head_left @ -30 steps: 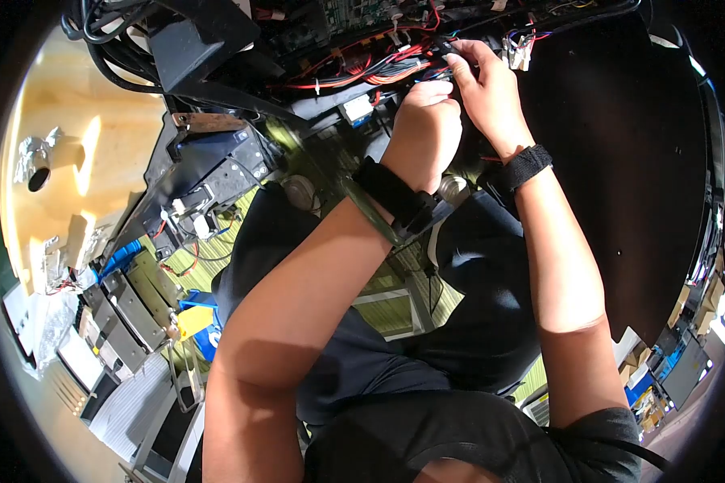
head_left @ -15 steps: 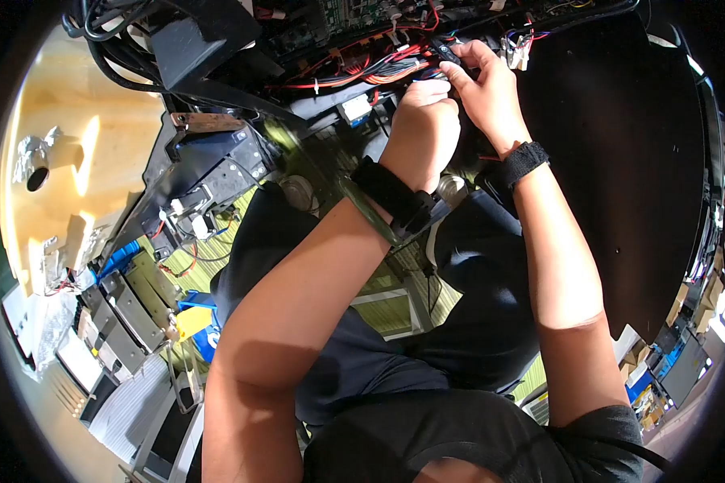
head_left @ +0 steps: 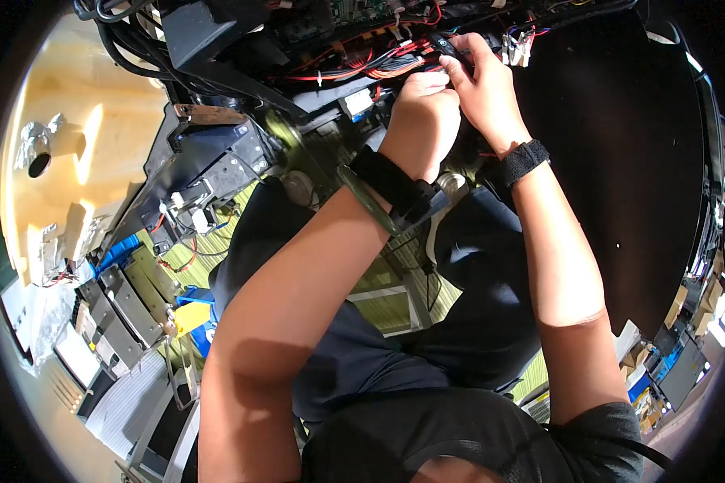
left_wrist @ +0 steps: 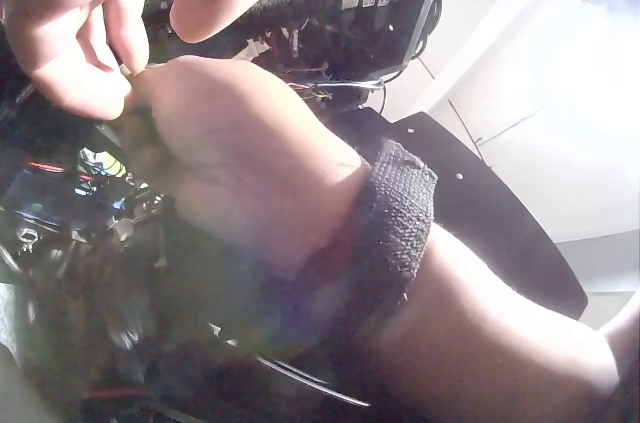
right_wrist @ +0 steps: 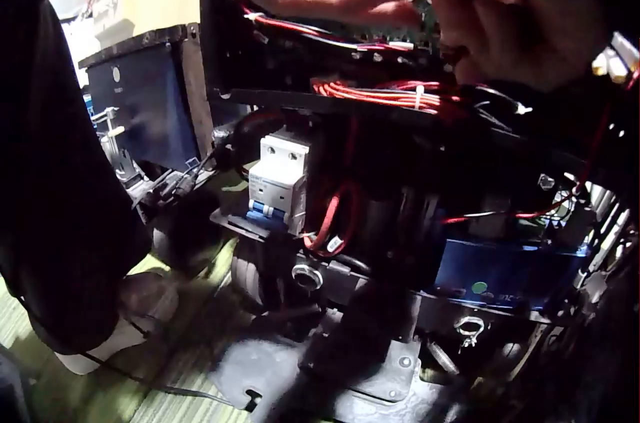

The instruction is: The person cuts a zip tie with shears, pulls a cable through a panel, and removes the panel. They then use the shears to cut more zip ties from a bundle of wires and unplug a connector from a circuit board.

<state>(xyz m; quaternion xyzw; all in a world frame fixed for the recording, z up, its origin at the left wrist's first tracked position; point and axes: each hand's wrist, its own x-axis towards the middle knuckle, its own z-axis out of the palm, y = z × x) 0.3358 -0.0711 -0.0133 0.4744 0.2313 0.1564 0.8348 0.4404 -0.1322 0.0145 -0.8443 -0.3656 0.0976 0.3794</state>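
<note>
At the wire bundle in the head view, my right hand (head_left: 489, 101) pinches a slim black object (head_left: 445, 46) with a small bright round mark, between thumb and fingers. My left hand (head_left: 424, 121) is right beside it, curled, with thumb and forefinger pinched together. Between its fingertips in the left wrist view shows a bit of something thin, like a wire (left_wrist: 140, 70); I cannot tell exactly what it is. Red, orange and white wires (head_left: 395, 66) run leftward from the hands. In the right wrist view the bundled red wires (right_wrist: 385, 95) lie below the fingers.
A green circuit board (head_left: 362, 10) sits above the wires. Below them are a white breaker (right_wrist: 277, 183) with blue levers and a blue box (right_wrist: 510, 273). A large black panel (head_left: 620, 161) stands at the right. Black cables (head_left: 125, 48) hang at the upper left, near a yellowish panel (head_left: 97, 153).
The black object has turned in my right hand, and that thumb has slid slightly leftward and up. My left hand keeps its curled pose, shifted slightly up. The view has shifted a little.
</note>
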